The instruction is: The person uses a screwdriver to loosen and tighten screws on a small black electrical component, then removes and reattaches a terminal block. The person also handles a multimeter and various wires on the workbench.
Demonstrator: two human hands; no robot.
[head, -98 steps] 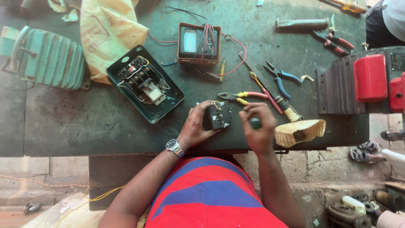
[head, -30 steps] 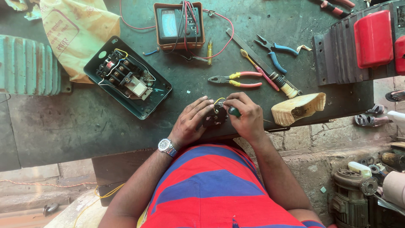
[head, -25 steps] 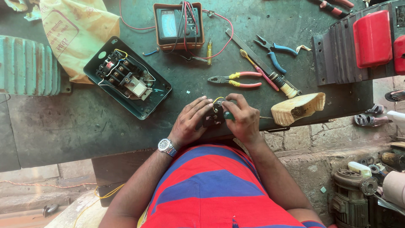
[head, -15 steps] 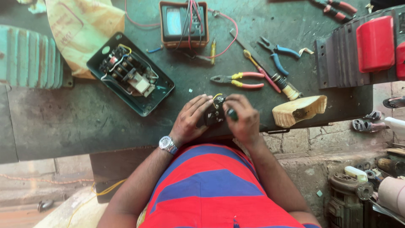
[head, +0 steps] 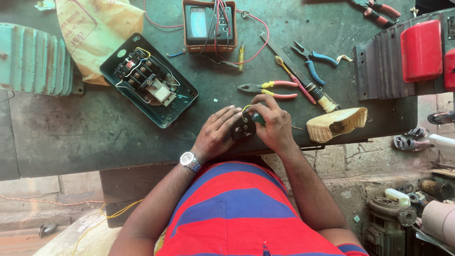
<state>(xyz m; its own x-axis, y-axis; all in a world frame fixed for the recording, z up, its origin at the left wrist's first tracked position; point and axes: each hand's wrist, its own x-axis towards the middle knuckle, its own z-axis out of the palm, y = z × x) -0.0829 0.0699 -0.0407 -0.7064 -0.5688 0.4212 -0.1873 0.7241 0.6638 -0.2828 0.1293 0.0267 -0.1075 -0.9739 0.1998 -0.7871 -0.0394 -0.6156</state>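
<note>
At the frame centre, the left hand [head: 215, 132] and right hand [head: 274, 124] both grasp a small black electrical part [head: 241, 129]; it seems light, rigid, best held by its sides.

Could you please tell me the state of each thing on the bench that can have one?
Black part: held between left hand and right hand.
Switch box: open, wiring exposed.
Meter: leads attached, lying face up.
Pink pliers: shut, lying flat.
Blue pliers: jaws open.
</note>
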